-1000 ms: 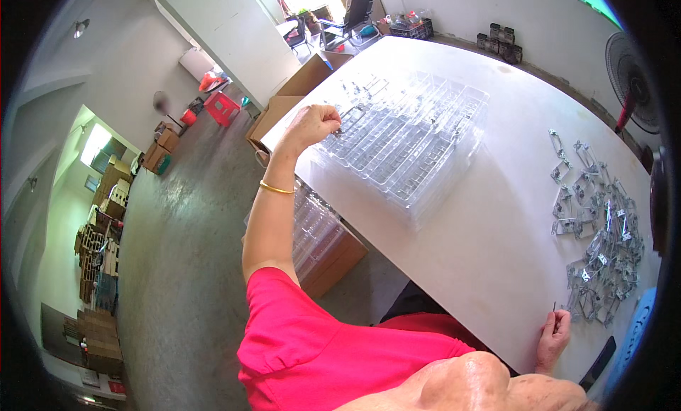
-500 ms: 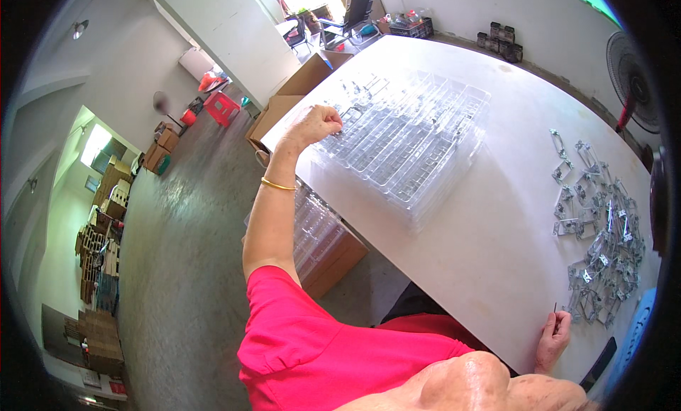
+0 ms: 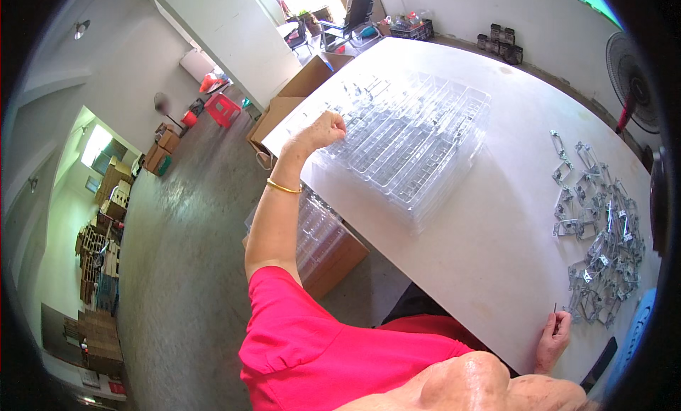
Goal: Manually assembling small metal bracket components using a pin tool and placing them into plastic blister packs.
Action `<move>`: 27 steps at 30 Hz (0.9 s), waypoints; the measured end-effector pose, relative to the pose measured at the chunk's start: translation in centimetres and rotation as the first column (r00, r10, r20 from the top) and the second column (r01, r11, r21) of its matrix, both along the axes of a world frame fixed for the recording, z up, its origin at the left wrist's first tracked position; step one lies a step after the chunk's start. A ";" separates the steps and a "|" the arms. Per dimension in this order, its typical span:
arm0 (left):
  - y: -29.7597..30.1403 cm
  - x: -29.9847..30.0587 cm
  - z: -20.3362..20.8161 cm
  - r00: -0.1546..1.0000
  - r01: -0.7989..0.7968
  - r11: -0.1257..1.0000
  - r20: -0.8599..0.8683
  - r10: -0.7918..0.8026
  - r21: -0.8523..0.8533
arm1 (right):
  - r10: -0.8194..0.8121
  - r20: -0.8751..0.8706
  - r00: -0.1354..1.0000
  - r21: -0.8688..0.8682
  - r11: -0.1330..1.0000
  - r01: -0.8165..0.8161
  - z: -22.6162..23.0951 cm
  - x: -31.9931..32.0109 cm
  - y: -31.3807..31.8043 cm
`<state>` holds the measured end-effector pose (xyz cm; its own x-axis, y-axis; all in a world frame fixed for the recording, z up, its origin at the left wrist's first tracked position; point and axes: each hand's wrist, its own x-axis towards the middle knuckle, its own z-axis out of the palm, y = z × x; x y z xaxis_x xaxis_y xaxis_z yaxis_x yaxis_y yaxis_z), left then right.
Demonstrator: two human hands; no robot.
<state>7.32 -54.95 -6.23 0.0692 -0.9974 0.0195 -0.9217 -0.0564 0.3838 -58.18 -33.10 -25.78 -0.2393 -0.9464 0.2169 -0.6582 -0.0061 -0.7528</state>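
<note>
My left hand [image 3: 323,132] is closed over the near left corner of a stack of clear plastic trays [image 3: 418,212] on the table. Its fingertips are pinched together, and whatever is in them is hidden. Long slots in the top tray hold rows of small metal parts. At the table's lower right edge, my right hand [image 3: 552,341] is closed with a thin dark rod-like piece [image 3: 555,308] sticking up from the fingertips. Beyond that hand lies a heap of small silvery metal brackets [image 3: 603,248], some joined like links.
The white table [image 3: 489,248] slants across the view. A carton of clear trays [image 3: 319,233] stands below its left edge, and an open cardboard box [image 3: 291,91] is beyond. At the right are a blue plastic basket [image 3: 638,333] and a black fan [image 3: 631,84].
My left hand has shifted slightly right and toward me along the tray corner, its fingers still closed. My right hand stays in place.
</note>
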 end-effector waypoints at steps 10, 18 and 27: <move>0.4 -3.5 1.9 0.983 0.026 0.996 0.182 -0.009 -0.089 | 0.010 -0.022 1.000 0.015 1.000 -0.009 0.8 -0.4 1.0; 3.6 -18.6 7.0 0.926 0.376 0.835 0.192 -0.324 -0.402 | -0.023 0.019 1.000 0.004 1.000 0.023 3.0 1.6 0.1; -3.1 -40.1 1.2 0.699 0.715 0.667 0.201 -0.686 -0.208 | 0.063 0.109 0.992 0.044 0.997 -0.068 4.4 -0.2 3.2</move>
